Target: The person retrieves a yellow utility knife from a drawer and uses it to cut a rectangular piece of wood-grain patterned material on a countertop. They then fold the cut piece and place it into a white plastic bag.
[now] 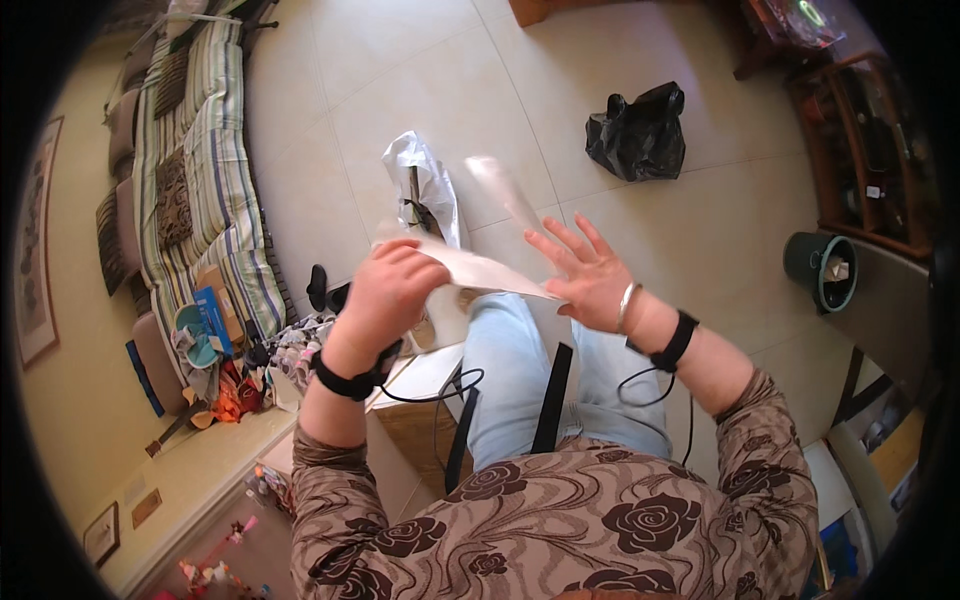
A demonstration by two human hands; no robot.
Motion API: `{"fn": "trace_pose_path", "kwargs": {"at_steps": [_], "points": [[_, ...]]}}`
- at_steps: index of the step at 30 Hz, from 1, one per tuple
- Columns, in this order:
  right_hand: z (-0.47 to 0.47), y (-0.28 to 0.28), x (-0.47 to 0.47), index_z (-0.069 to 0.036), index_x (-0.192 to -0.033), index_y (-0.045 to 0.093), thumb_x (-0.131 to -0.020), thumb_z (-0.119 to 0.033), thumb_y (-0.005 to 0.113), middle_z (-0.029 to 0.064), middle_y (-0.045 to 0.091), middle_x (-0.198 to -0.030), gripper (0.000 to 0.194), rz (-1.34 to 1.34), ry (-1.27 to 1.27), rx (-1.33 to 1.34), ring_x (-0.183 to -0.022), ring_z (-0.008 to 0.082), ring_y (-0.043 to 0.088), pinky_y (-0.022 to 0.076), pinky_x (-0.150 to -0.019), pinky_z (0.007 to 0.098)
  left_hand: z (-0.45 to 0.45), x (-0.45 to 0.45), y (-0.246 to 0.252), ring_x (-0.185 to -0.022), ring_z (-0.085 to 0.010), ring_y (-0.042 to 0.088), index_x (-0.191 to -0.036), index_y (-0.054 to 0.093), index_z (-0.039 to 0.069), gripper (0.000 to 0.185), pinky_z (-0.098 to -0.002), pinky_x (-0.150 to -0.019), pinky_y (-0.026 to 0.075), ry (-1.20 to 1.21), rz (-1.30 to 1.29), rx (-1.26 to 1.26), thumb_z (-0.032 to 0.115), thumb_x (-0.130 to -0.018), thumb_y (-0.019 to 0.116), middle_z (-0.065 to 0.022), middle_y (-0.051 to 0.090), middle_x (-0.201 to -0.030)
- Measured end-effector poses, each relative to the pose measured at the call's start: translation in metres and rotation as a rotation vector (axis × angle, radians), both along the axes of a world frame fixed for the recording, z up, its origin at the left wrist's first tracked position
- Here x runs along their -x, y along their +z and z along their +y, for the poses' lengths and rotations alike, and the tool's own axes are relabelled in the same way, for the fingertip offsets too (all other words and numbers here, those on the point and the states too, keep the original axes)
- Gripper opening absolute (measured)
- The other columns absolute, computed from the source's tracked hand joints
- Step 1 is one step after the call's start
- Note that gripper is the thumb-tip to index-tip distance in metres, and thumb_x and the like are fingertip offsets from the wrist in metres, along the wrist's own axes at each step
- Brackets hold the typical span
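My left hand (405,281) grips one end of a pale, thin sheet (487,271), which stretches across to my right hand and looks blurred. My right hand (585,274) has its fingers spread; the sheet's other end meets it by the thumb, and whether the thumb pinches it cannot be told. A second pale, blurred strip (501,187) rises from near the right fingertips; its link to the sheet is unclear. Beyond my hands, a white plastic bag (442,196) lies on the floor with a dark, stick-like thing (415,184) in it.
A black plastic bag (637,135) lies on the tiled floor (405,82) ahead. To the right are a green bin (806,262) and a wooden cabinet (862,217). A striped sofa (217,157) runs along the left, with a blue box (214,319) and piled items at its near end.
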State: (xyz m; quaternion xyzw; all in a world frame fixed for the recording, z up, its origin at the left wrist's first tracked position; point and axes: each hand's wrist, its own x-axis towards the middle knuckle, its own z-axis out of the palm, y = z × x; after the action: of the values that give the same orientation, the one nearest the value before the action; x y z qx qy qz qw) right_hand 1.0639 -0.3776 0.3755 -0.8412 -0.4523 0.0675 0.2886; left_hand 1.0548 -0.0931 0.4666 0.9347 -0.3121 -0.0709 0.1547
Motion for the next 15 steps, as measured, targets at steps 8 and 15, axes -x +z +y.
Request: {"fn": "trace_pose_path", "kwargs": {"at_steps": [8,15], "points": [[0.022,0.106,-0.009,-0.004,-0.078,0.055,-0.079,-0.020,0.069,0.0169,0.056,-0.068,0.021,0.472,0.221,-0.303,-0.068,0.0372,0.057,0.0455,-0.061,0.0404,0.049,0.064,0.140,-0.084,-0.0282,0.062,-0.101,0.061,0.005,0.025,-0.0353,-0.076,0.049,0.480,0.400,0.121,0.007,-0.077,0.068,-0.0124,0.064,-0.085],[0.066,0.208,0.018,-0.006,-0.090,0.062,-0.081,-0.021,0.064,0.0187,0.062,-0.076,0.018,0.334,0.379,-0.109,-0.073,0.0379,0.059,0.0479,-0.064,0.0396,0.003,0.085,0.135,-0.081,-0.0280,0.063,-0.108,0.062,0.007,0.030,-0.0323,-0.074,0.050,0.143,0.330,0.444,0.017,-0.080,0.068,-0.0145,0.066,-0.092]]}}
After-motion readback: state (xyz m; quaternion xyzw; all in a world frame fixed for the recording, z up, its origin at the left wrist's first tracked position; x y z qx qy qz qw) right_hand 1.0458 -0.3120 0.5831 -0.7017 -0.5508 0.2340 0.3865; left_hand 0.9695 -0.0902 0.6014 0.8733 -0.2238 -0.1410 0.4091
